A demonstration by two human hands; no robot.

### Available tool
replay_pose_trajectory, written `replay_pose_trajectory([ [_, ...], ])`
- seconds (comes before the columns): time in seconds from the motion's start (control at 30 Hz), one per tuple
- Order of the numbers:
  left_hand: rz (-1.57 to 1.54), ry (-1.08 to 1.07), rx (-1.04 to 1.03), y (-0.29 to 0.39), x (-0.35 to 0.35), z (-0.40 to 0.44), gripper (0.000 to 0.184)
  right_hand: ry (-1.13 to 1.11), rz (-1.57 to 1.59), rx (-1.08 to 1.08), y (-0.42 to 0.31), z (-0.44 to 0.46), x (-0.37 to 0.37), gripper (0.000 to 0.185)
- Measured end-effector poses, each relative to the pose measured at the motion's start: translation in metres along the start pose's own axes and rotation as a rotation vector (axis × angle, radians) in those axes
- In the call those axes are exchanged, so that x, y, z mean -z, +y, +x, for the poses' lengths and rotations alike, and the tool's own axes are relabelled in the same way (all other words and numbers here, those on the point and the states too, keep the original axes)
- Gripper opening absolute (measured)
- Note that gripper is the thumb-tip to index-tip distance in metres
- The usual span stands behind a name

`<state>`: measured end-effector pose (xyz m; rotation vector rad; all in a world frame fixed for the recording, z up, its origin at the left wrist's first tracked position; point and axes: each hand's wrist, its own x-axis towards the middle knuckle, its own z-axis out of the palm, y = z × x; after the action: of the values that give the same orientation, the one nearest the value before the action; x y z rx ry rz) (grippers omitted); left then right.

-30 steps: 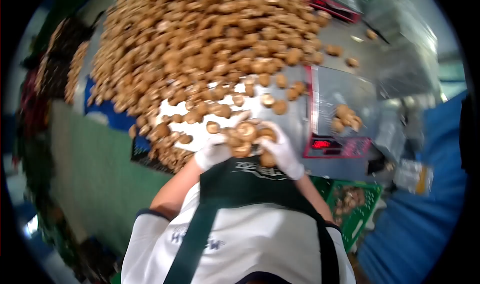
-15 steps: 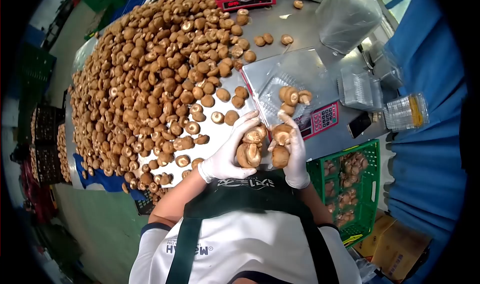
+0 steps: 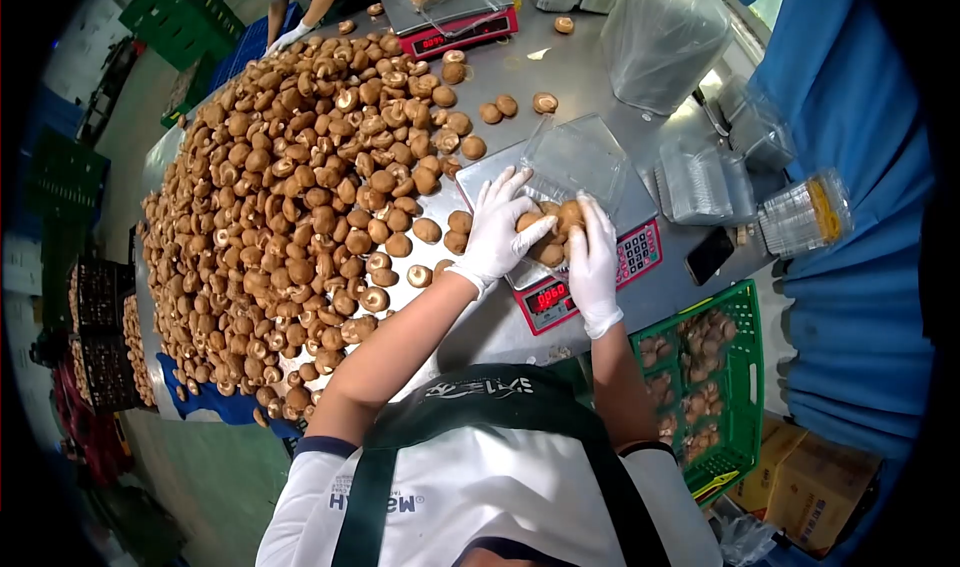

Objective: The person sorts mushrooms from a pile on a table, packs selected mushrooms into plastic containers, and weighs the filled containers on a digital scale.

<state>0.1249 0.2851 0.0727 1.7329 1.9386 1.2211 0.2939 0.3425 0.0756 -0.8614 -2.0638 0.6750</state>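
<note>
Both my gloved hands are over the clear plastic tray, whose open lid (image 3: 585,152) tilts up behind it on the near scale (image 3: 548,307). Brown mushrooms (image 3: 550,235) are bunched between the hands, in the tray. My left hand (image 3: 497,232) cups the cluster from the left, thumb against a mushroom, its other fingers reaching along the tray. From the right, my right hand (image 3: 596,267) closes its fingers around the mushrooms. The scale's red display is lit beside its keypad. Parts of the tray and lower mushrooms are hidden under my hands.
A large mushroom heap (image 3: 290,217) covers the table's left. Another scale (image 3: 455,17) stands at the back, near a co-worker's gloved hand (image 3: 290,37). Stacked clear trays (image 3: 705,182) and a phone (image 3: 710,254) lie right. A green crate (image 3: 745,387) holds packed mushrooms below.
My hands have moved forward from the table's near edge to the tray, bringing the mushrooms with them. The view has shifted, showing more of the co-worker and the far scale.
</note>
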Motion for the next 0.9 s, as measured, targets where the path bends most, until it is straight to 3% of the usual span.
replay_pose_trajectory([
  [0.07,-0.1,0.165,-0.027,0.002,-0.001,0.0,0.029,0.067,0.052,-0.076,-0.006,-0.001,0.005,0.038],
  [0.13,-0.362,0.195,0.14,0.006,0.007,0.002,0.025,0.047,0.029,-0.049,-0.005,0.001,0.006,0.037],
  [0.2,-0.709,0.144,0.496,0.017,0.023,0.004,0.028,-0.021,-0.045,0.004,-0.005,0.0,0.004,0.037],
  [0.27,-0.866,0.283,0.593,0.019,0.041,-0.003,0.031,-0.047,-0.095,0.009,-0.003,0.0,0.004,0.037],
  [0.3,-0.873,0.366,0.514,0.009,0.043,-0.013,0.032,-0.063,-0.117,0.018,-0.002,0.002,0.004,0.037],
  [0.33,-0.922,0.336,0.545,0.0,0.056,-0.029,0.031,-0.086,-0.133,0.031,-0.002,0.004,0.003,0.037],
  [0.47,-0.623,0.427,0.699,-0.014,0.117,-0.138,0.03,0.059,-0.033,0.022,-0.032,0.0,0.011,0.041],
  [0.53,-0.4,0.516,0.759,-0.022,0.141,-0.206,0.029,0.053,0.159,-0.005,-0.047,-0.012,0.003,0.04],
  [0.6,-0.198,0.56,0.965,-0.028,0.158,-0.283,0.025,-0.096,0.34,-0.092,-0.07,-0.028,-0.011,0.039],
  [0.67,-0.007,0.528,1.061,-0.036,0.169,-0.363,0.022,-0.326,0.366,0.015,-0.08,-0.044,-0.033,0.043],
  [0.73,0.462,0.396,1.15,-0.02,0.173,-0.402,0.024,-0.542,0.406,-0.041,-0.087,-0.052,-0.062,0.047],
  [0.77,0.716,0.396,1.092,-0.012,0.168,-0.412,0.033,-0.608,0.4,-0.128,-0.08,-0.061,-0.079,0.051],
  [0.8,0.64,0.422,1.112,-0.008,0.165,-0.417,0.038,-0.656,0.311,-0.101,-0.063,-0.067,-0.098,0.057],
  [0.87,0.482,0.463,0.944,-0.003,0.149,-0.408,0.046,-0.695,0.007,0.028,-0.052,-0.066,-0.122,0.067],
  [0.9,0.39,0.411,0.95,-0.001,0.138,-0.4,0.052,-0.738,-0.049,-0.046,-0.048,-0.066,-0.134,0.073],
])
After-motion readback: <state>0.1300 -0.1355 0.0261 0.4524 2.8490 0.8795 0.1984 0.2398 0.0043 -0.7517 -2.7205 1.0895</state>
